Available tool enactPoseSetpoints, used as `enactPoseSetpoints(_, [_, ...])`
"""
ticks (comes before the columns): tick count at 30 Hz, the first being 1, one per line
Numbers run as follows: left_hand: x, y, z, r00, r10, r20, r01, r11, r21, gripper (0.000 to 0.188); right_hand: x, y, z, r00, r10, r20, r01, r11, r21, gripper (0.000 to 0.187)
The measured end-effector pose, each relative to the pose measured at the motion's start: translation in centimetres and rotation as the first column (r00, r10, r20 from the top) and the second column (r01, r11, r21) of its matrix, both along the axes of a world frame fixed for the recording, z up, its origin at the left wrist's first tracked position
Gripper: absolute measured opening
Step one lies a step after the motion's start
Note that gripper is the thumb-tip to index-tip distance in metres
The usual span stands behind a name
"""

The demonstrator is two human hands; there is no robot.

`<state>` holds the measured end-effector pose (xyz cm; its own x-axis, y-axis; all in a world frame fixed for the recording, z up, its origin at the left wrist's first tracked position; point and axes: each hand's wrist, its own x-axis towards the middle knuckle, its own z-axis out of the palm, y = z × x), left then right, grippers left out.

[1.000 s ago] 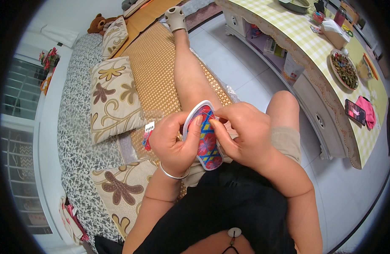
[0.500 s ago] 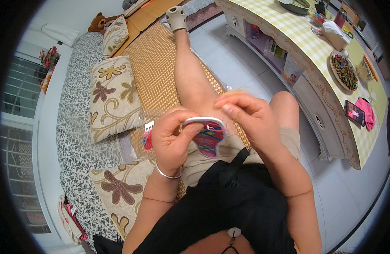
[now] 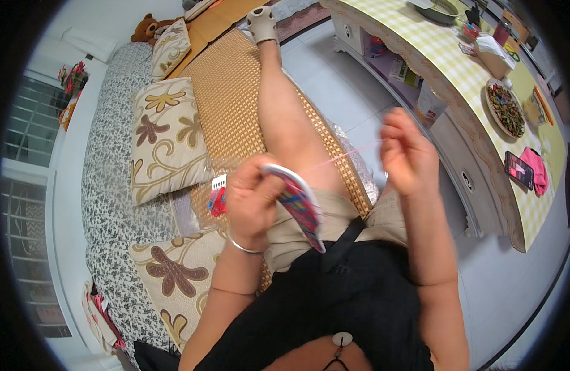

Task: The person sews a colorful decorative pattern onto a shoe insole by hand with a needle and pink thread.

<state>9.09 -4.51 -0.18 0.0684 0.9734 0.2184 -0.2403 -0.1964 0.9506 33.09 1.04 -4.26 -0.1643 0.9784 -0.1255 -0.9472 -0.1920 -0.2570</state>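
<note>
Thread (image 3: 343, 157), held taut by closed right fingers (image 3: 403, 127), reaches insole (image 3: 301, 203) pinched between left fingers (image 3: 269, 187).

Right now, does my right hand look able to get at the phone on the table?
Probably not freely: the right hand seems to hold the pink thread running to the patterned piece, though nothing covers the phone.

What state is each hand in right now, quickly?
Left hand: closed, holding the white-edged patterned piece.
Right hand: blurred, but looks closed on the pink thread running from that piece.
</note>
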Motion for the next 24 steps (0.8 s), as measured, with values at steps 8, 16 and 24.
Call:
enactPoseSetpoints(8, [-17.4,2.1,2.1,0.814,0.030,0.580,-0.096,0.992,0.083,0.009,34.5,-4.1,-18.7,0.771,-0.623,0.132,0.636,0.764,-0.108,0.010])
enactPoseSetpoints(16, [-5.1,3.9,-2.5,0.657,-0.393,0.643,0.461,0.885,0.069,0.015,9.8,-0.9,-3.7,0.449,-0.449,0.773,0.553,0.819,0.154,0.015])
enactPoseSetpoints(24, [2.3,6.7,-5.2,-0.009,-0.649,0.760,0.690,0.547,0.475,0.012,-7.7,-2.7,4.6,0.259,-0.774,0.577,-0.131,0.564,0.815,0.013])
